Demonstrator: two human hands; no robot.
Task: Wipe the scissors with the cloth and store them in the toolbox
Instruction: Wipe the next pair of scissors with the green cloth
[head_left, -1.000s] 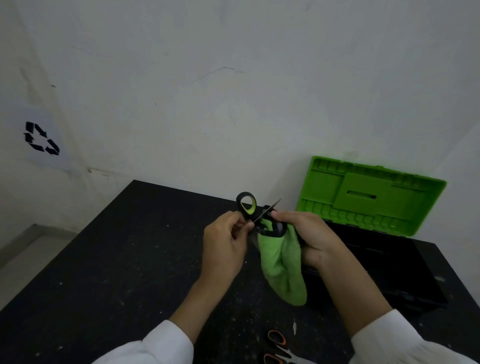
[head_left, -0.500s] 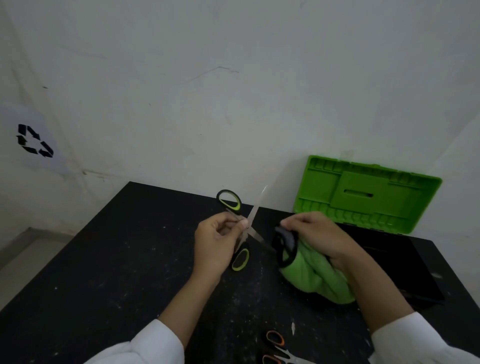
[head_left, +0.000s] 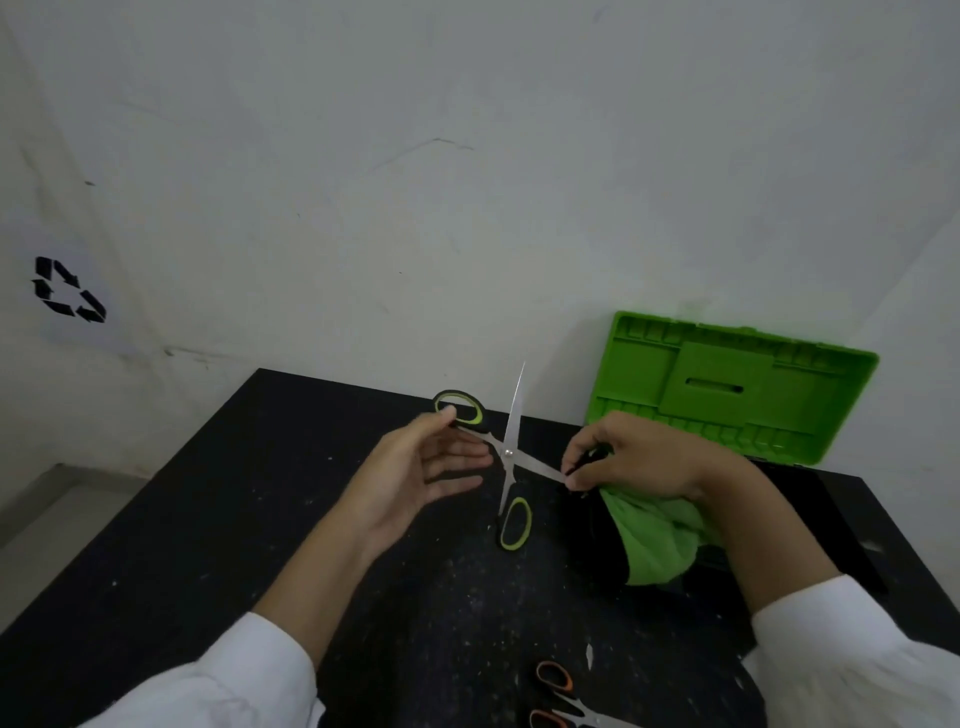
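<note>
Both hands were up over the worktop (head_left: 208, 519), a little apart, with the scissors (head_left: 508, 453) bridging the gap in mid-air. The left hand (head_left: 415, 467) had its thumb against the upper handle loop and the shank lying along its forefinger, apparently a light pinch, while the other fingers were straight and loose. The right hand (head_left: 644, 457) was curled, its fingertips nipping the tip of one blade. It also held the cloth (head_left: 660, 540) bunched beneath it, which hung down toward the worktop.

The scissors were splayed wide into an X. One blade pointed up toward the wall, and the other ran roughly level, left to right, into the right hand. The lower handle loop dangled free below the pivot. The level blade seemed the one due for the next wipe, probably from pivot to tip, with the right hand already at its end.

The blades were thin, bright steel. The handles were black with lime-green lining in oval loops, and the cloth looked soft, green and limp.

The toolbox (head_left: 810, 499) stood just behind and to the right of the right hand, so that hand was the nearer for stowing. Its base was dark, and its ribbed green lid (head_left: 727, 384) stood open against the wall. The splayed blades would likely need closing first. An orange-handled pair (head_left: 556, 680) lay at the near edge of the dark, speckled worktop.
</note>
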